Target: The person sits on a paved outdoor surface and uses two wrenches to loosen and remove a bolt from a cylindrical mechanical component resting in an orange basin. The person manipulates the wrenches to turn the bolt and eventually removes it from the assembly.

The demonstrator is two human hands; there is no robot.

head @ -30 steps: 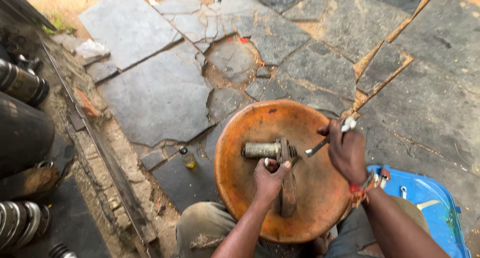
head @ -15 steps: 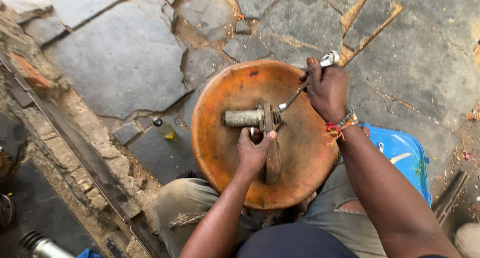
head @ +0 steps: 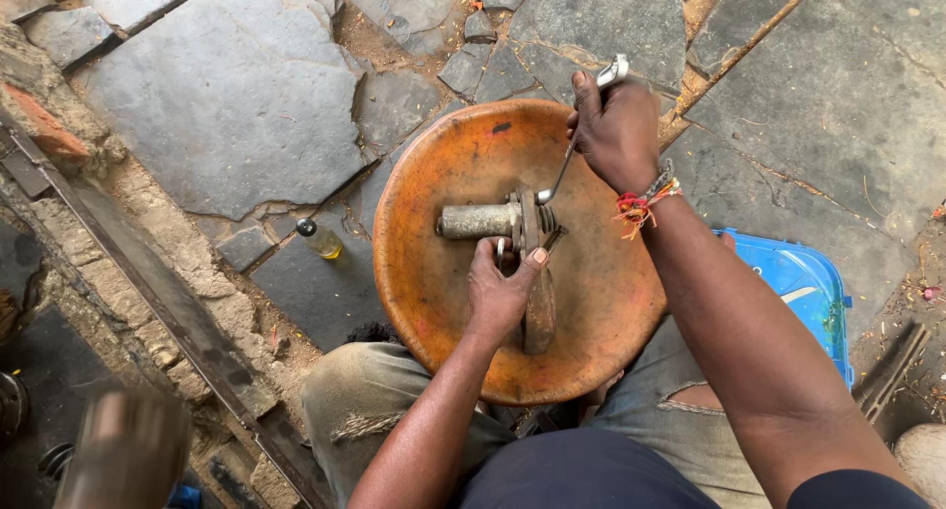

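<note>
A round orange stool top (head: 443,272) sits between my knees. On it lies a dirty metal part: a grey cylinder (head: 477,220) joined to a flanged piece with a rusty arm (head: 539,312) pointing toward me. My left hand (head: 501,290) presses down on the flange and arm, gripping it. My right hand (head: 619,130) is closed around a silver wrench (head: 558,179); its far end sticks out above my fist and its working end sits on the flange.
A small bottle of yellow liquid (head: 321,240) stands on the stone paving left of the stool. A blue plastic container (head: 800,292) lies by my right leg. A rusty metal rail (head: 168,307) runs diagonally at left, with dark metal parts beyond it.
The view has shifted, so the stool now sits more central. My right hand and the wrench handle swung farther up and away, while my left hand stayed on the part.
</note>
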